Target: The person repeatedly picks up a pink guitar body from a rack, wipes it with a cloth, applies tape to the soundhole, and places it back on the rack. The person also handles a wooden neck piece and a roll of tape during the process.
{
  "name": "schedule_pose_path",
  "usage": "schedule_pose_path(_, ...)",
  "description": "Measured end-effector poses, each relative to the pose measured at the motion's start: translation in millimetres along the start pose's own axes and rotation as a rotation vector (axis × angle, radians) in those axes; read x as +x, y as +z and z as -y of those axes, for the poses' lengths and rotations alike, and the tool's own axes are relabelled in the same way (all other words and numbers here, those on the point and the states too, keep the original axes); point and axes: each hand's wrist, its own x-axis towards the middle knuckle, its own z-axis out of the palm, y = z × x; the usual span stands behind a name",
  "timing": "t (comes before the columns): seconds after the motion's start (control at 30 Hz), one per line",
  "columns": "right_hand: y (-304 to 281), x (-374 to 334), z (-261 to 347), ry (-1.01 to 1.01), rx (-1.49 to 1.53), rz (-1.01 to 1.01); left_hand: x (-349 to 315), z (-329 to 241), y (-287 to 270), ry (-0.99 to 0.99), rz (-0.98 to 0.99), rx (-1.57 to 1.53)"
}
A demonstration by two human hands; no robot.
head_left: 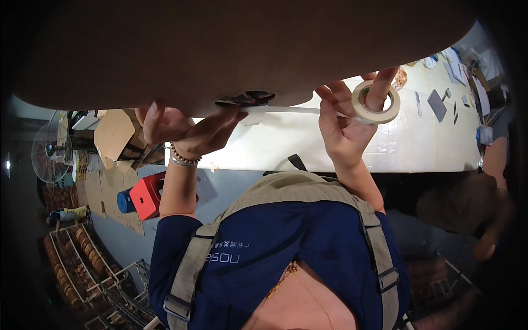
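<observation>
A large, smooth brown piece (247, 49) with a curved lower edge fills the top of the view; I cannot make out its kind. Near its lower edge is an oval opening (247, 99) with dark and reddish bits inside. My right hand (349, 129) holds a roll of cream masking tape (377, 118), one finger through its core. From the roll a narrow tape strip (294, 110) runs left, stretched along the brown edge. At the strip's other end, just under the opening, are the fingertips of my left hand (192, 129); its thumb is raised to the brown edge.
Beyond my hands is a pale worktable (264, 148) with a hammer (446, 94) and a dark flat block (437, 105). On the left are a fan (50, 146), cardboard pieces (114, 135) and a red stool (147, 196). At right sits another person (456, 206), partly in shadow.
</observation>
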Motion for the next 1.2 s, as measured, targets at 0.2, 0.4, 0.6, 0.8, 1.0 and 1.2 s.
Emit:
schedule_pose_path(0.2, 0, -1, 1, 0.022, 0.016, -0.028, 4, 4, -1, 0.051, -0.051, 0.034)
schedule_pose_path(0.4, 2, 0, -1, -0.035, -0.003, -0.005, -1, -13, 7, 0.063, -0.174, 0.033)
schedule_pose_path(0.6, 0, 3, 0, -0.048, -0.086, -0.012, 3, -24, 2, -0.062, -0.145, -0.052)
schedule_pose_path(0.8, 2, 12, 15, 0.008, -0.044, -0.047, 5, -33, -4, -0.149, -0.088, 0.048)
schedule_pose_path(1.0, 3, 11, 14, 0.013, -0.066, -0.070, 9, -37, -11, -0.200, -0.003, 0.129)
schedule_pose_path(1.2, 0, 16, 9, -0.075, -0.183, 0.014, 15, -31, -9, -0.151, -0.037, 0.070)
